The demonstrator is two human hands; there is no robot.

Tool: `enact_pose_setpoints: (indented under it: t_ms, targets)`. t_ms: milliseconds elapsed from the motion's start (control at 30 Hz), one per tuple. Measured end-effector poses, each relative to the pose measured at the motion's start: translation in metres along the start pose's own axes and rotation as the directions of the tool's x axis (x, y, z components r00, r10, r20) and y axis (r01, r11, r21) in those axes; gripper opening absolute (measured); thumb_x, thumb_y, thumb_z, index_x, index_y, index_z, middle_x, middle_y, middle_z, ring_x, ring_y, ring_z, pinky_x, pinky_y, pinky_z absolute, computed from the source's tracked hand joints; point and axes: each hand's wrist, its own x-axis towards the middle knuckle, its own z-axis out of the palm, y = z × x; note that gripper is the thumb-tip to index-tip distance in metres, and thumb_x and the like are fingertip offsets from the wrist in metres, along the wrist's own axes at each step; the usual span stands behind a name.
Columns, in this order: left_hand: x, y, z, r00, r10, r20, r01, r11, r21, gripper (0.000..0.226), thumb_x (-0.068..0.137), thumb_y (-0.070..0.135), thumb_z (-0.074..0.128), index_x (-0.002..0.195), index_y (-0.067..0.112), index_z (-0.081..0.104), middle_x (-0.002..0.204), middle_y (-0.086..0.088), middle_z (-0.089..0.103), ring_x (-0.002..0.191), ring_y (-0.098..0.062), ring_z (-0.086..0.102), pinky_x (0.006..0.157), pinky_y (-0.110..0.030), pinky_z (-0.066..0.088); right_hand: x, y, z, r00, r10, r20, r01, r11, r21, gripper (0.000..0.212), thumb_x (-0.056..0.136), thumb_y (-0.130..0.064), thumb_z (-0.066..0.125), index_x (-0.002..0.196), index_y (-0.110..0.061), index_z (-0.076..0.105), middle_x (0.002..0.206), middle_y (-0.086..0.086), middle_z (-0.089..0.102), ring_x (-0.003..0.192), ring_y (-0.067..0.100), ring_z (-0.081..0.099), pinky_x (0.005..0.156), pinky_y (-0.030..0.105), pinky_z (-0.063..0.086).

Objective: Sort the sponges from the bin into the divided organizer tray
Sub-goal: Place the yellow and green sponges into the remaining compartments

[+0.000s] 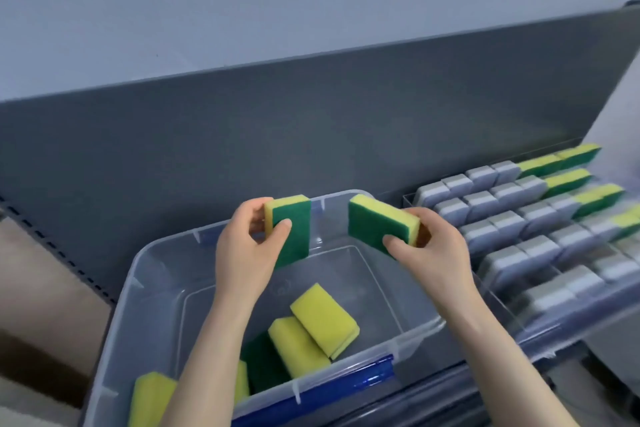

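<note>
My left hand point(247, 246) grips a yellow-and-green sponge point(294, 229) upright above the clear plastic bin point(145, 274). My right hand point(429, 246) pinches a second yellow-and-green sponge point(375, 220), tilted, over the bin's far right side. Several more yellow-and-green sponges point(322, 319) lie loose on the bin's floor between my forearms. The clear divided organizer tray point(502, 302) sits to the right, its rows packed with grey sponges point(502, 218) and, at the far ends, yellow-and-green sponges point(568, 180).
A dark grey back panel point(311, 135) rises behind the bin and tray. The bin has a blue latch point(367, 378) on its near rim. A brown cardboard box point(45, 305) stands at the left. A pale wall is above.
</note>
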Motion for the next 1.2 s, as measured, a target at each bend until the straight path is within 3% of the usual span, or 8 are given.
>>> enact_pose_setpoints:
  t_ms: [100, 200, 367, 567, 867, 1100, 1200]
  targets:
    - [-0.006, 0.019, 0.016, 0.998, 0.024, 0.053, -0.02, 0.998, -0.064, 0.029, 0.079, 0.023, 0.072, 0.1, 0.04, 0.059, 0.094, 0.029, 0.064, 0.087, 0.004, 0.062, 0.072, -0.02, 0.05, -0.003, 0.008, -0.027, 0.992, 0.076, -0.102, -0.072, 0.997, 0.041, 0.024, 0.069, -0.021, 0.073, 0.085, -0.036, 0.063, 0.074, -0.019, 0.067, 0.072, -0.001, 0.061, 0.061, 0.009, 0.043]
    - [-0.011, 0.038, 0.04, 0.996, 0.023, 0.091, -0.009, 0.987, -0.158, 0.029, 0.079, 0.023, 0.072, 0.101, 0.038, 0.06, 0.094, 0.027, 0.065, 0.088, 0.004, 0.062, 0.074, -0.025, 0.052, -0.007, 0.014, -0.048, 0.973, 0.133, -0.187, -0.118, 0.989, 0.091, 0.023, 0.07, -0.021, 0.073, 0.091, -0.028, 0.066, 0.075, -0.01, 0.069, 0.074, 0.009, 0.063, 0.066, 0.024, 0.047]
    - [-0.029, 0.067, 0.087, 0.993, 0.015, 0.118, 0.028, 0.936, -0.35, 0.03, 0.081, 0.018, 0.072, 0.097, 0.041, 0.061, 0.096, 0.026, 0.066, 0.09, 0.003, 0.062, 0.074, -0.013, 0.049, -0.016, 0.022, -0.081, 0.932, 0.189, -0.308, -0.156, 0.979, 0.13, 0.028, 0.072, -0.021, 0.074, 0.097, -0.03, 0.065, 0.082, -0.008, 0.07, 0.08, 0.014, 0.065, 0.074, 0.031, 0.052]
    - [-0.053, 0.107, 0.147, 0.983, 0.048, 0.177, 0.032, 0.904, -0.427, 0.033, 0.08, 0.011, 0.073, 0.096, 0.038, 0.062, 0.092, 0.027, 0.067, 0.084, 0.005, 0.062, 0.07, -0.009, 0.047, -0.024, 0.046, -0.146, 0.895, 0.198, -0.399, -0.172, 0.98, 0.101, 0.026, 0.075, -0.022, 0.072, 0.099, -0.029, 0.065, 0.083, -0.01, 0.068, 0.08, 0.011, 0.064, 0.074, 0.033, 0.054]
    - [-0.113, 0.169, 0.254, 0.962, 0.061, 0.267, 0.055, 0.913, -0.405, 0.033, 0.08, 0.013, 0.073, 0.095, 0.041, 0.062, 0.093, 0.021, 0.068, 0.086, 0.003, 0.063, 0.068, -0.009, 0.048, -0.031, 0.113, -0.283, 0.838, 0.198, -0.508, -0.188, 0.98, 0.071, 0.029, 0.073, -0.023, 0.074, 0.099, -0.032, 0.064, 0.084, -0.016, 0.066, 0.076, -0.002, 0.061, 0.057, 0.008, 0.044]
    - [-0.157, 0.215, 0.33, 0.953, 0.036, 0.3, 0.076, 0.933, -0.353, 0.031, 0.082, 0.02, 0.072, 0.101, 0.042, 0.059, 0.097, 0.021, 0.065, 0.089, 0.008, 0.06, 0.064, -0.012, 0.051, -0.03, 0.171, -0.362, 0.852, 0.222, -0.475, -0.208, 0.975, 0.082, 0.028, 0.073, -0.02, 0.073, 0.098, -0.028, 0.065, 0.085, -0.011, 0.068, 0.079, 0.009, 0.064, 0.067, 0.026, 0.051]
    - [-0.175, 0.229, 0.358, 0.955, 0.019, 0.295, 0.088, 0.935, -0.344, 0.033, 0.083, 0.02, 0.071, 0.103, 0.042, 0.058, 0.1, 0.019, 0.065, 0.09, 0.007, 0.06, 0.064, -0.011, 0.051, -0.028, 0.192, -0.392, 0.859, 0.221, -0.463, -0.207, 0.975, 0.082, 0.028, 0.073, -0.018, 0.073, 0.098, -0.028, 0.065, 0.086, -0.009, 0.068, 0.08, 0.011, 0.064, 0.069, 0.027, 0.051]
